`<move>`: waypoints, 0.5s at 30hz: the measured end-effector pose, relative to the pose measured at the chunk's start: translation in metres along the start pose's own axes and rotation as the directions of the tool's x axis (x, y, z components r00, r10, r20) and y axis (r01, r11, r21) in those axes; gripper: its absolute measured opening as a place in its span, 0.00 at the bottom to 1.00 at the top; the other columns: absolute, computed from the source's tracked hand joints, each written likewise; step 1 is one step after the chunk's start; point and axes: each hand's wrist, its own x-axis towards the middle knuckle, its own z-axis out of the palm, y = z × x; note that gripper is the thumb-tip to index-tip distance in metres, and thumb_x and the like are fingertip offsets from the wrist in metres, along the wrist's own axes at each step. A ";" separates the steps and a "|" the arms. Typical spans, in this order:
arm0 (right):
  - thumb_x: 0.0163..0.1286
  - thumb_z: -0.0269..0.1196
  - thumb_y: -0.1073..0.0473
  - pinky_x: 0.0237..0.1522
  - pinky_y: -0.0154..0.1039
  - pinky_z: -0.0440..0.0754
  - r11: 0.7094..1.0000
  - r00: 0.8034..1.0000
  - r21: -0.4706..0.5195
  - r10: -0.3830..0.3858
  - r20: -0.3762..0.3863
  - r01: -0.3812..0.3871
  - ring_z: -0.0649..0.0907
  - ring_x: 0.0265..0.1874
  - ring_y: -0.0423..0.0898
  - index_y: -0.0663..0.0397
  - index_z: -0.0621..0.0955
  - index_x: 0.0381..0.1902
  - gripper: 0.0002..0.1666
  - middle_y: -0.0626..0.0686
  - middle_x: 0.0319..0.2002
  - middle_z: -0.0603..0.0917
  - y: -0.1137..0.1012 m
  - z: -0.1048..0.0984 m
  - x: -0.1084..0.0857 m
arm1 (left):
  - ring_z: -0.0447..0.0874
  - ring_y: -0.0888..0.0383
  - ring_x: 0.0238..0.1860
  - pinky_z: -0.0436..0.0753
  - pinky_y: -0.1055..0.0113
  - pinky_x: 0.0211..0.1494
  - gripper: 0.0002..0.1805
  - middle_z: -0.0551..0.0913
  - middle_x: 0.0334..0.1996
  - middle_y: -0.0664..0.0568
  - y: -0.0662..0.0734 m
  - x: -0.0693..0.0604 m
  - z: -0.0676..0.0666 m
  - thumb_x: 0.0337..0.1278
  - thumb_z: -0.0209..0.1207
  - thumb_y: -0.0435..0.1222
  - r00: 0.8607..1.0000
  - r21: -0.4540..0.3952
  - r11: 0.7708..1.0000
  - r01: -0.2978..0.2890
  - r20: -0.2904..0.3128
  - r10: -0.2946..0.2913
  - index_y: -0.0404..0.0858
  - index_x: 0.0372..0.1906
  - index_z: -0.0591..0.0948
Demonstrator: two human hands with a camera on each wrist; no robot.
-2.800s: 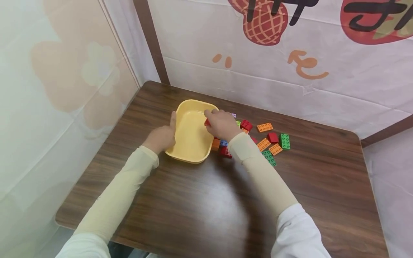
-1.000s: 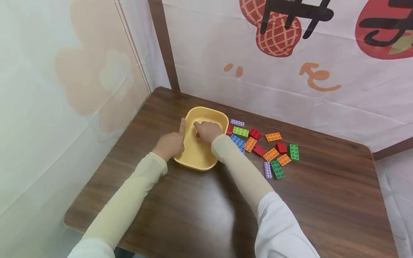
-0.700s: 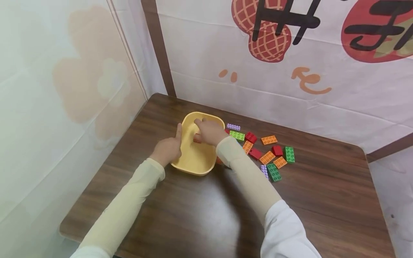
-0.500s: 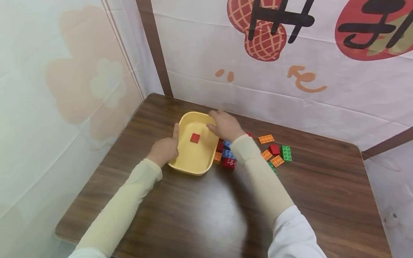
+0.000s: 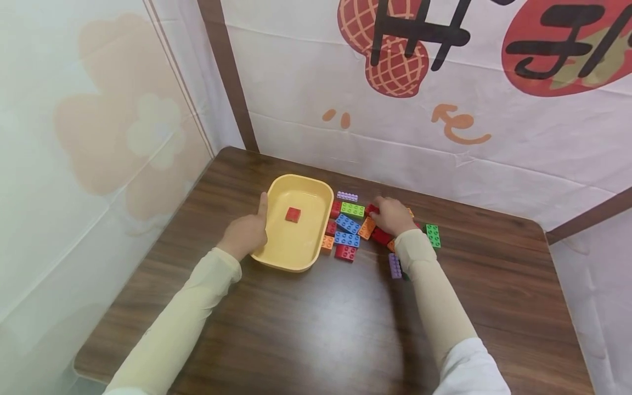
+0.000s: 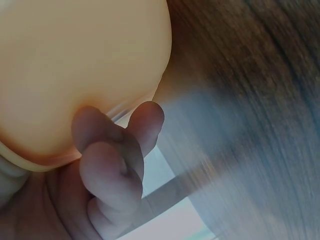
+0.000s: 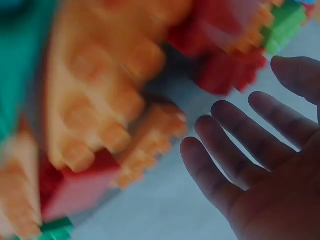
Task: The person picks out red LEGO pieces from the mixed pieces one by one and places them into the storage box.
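Note:
My left hand [image 5: 243, 236] holds the left rim of a yellow plastic tub [image 5: 291, 247]. In the left wrist view its fingers [image 6: 111, 172] curl against the tub's outer wall. One red toy building brick [image 5: 293, 214] lies inside the tub. My right hand [image 5: 393, 216] hovers over the loose bricks right of the tub. Its fingers [image 7: 240, 132] are spread and fairly straight in the right wrist view, holding nothing. By its fingertips in the head view is another red brick [image 5: 371, 209]. The hand and forearm hide part of the pile.
Around the hand lie a lime brick [image 5: 353, 209], blue bricks [image 5: 347, 238], orange bricks [image 5: 367, 227], a green brick [image 5: 432, 236] and purple bricks [image 5: 395, 265]. The dark wood table [image 5: 316, 323] meets printed cloth walls [image 5: 291, 71] behind and at the left.
My right hand carried the red brick into the tub and let it go. It has since moved right, over the loose bricks. My left hand stays on the tub's rim.

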 end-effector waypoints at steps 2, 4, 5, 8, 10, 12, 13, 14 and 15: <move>0.70 0.65 0.55 0.58 0.58 0.76 1.000 1.000 -0.011 0.010 -0.012 -0.011 0.81 0.54 0.63 0.64 0.78 0.62 0.27 0.65 0.55 0.82 0.001 0.004 0.002 | 0.73 0.52 0.18 0.71 0.58 0.23 0.55 0.75 0.17 0.49 -0.001 0.002 -0.002 0.57 0.51 0.28 1.000 -0.002 1.000 -0.006 -0.006 0.006 0.36 0.79 0.27; 0.69 0.67 0.54 0.55 0.58 0.78 0.999 0.999 -0.022 0.035 -0.027 -0.035 0.82 0.49 0.62 0.63 0.78 0.60 0.27 0.64 0.52 0.84 0.000 0.006 0.003 | 0.73 0.52 0.18 0.72 0.58 0.23 0.55 0.75 0.17 0.49 -0.001 0.003 -0.003 0.57 0.51 0.28 1.000 0.001 1.000 -0.012 -0.010 0.012 0.36 0.79 0.27; 0.69 0.67 0.53 0.53 0.58 0.79 0.998 0.998 -0.029 0.048 -0.033 -0.049 0.83 0.47 0.61 0.63 0.78 0.60 0.27 0.64 0.51 0.84 -0.001 0.007 0.004 | 0.73 0.52 0.18 0.72 0.57 0.23 0.54 0.75 0.17 0.49 -0.002 0.003 -0.004 0.58 0.51 0.29 1.000 0.002 1.000 -0.015 -0.012 0.015 0.36 0.79 0.27; 0.69 0.66 0.50 0.50 0.58 0.81 0.996 0.996 -0.044 0.080 -0.039 -0.081 0.83 0.42 0.60 0.61 0.79 0.59 0.27 0.62 0.47 0.85 -0.005 0.009 0.006 | 0.73 0.52 0.18 0.72 0.57 0.23 0.54 0.75 0.17 0.49 -0.003 0.003 -0.003 0.59 0.51 0.29 1.000 0.006 1.000 -0.021 -0.008 0.021 0.36 0.79 0.26; 0.70 0.66 0.49 0.48 0.58 0.81 0.996 0.996 -0.044 0.080 -0.035 -0.082 0.83 0.40 0.59 0.60 0.79 0.57 0.26 0.61 0.46 0.85 -0.008 0.011 0.007 | 0.74 0.52 0.18 0.72 0.57 0.23 0.54 0.75 0.17 0.49 -0.005 0.002 -0.003 0.59 0.51 0.29 1.000 0.008 1.000 -0.021 -0.009 0.021 0.35 0.79 0.27; 0.71 0.65 0.49 0.48 0.58 0.81 0.997 0.997 -0.041 0.068 -0.037 -0.069 0.83 0.40 0.58 0.59 0.80 0.56 0.23 0.60 0.44 0.85 -0.009 0.013 0.008 | 0.74 0.52 0.18 0.72 0.57 0.24 0.53 0.75 0.17 0.49 -0.005 0.001 -0.003 0.60 0.50 0.30 1.000 0.011 1.000 -0.023 -0.007 0.023 0.35 0.79 0.27; 0.71 0.65 0.49 0.49 0.58 0.81 0.997 0.997 -0.042 0.061 -0.039 -0.063 0.83 0.41 0.57 0.59 0.81 0.55 0.22 0.59 0.44 0.85 -0.010 0.015 0.008 | 0.74 0.51 0.18 0.72 0.57 0.24 0.53 0.75 0.17 0.49 -0.006 0.001 -0.003 0.60 0.50 0.30 1.000 0.013 1.000 -0.024 -0.008 0.024 0.35 0.79 0.27; 0.71 0.65 0.50 0.49 0.58 0.81 0.998 0.998 -0.041 0.052 -0.042 -0.054 0.83 0.41 0.57 0.58 0.81 0.54 0.21 0.59 0.44 0.86 -0.010 0.016 0.008 | 0.74 0.51 0.18 0.72 0.57 0.24 0.53 0.75 0.17 0.49 -0.006 0.001 -0.003 0.60 0.50 0.30 1.000 0.014 1.000 -0.025 -0.007 0.025 0.35 0.79 0.27; 0.71 0.66 0.50 0.49 0.58 0.80 0.998 0.998 -0.044 0.044 -0.045 -0.046 0.84 0.42 0.57 0.58 0.82 0.54 0.21 0.59 0.44 0.86 -0.011 0.017 0.008 | 0.74 0.51 0.18 0.72 0.57 0.24 0.53 0.75 0.16 0.49 -0.006 0.000 -0.003 0.60 0.50 0.30 1.000 0.016 1.000 -0.026 -0.007 0.026 0.35 0.79 0.27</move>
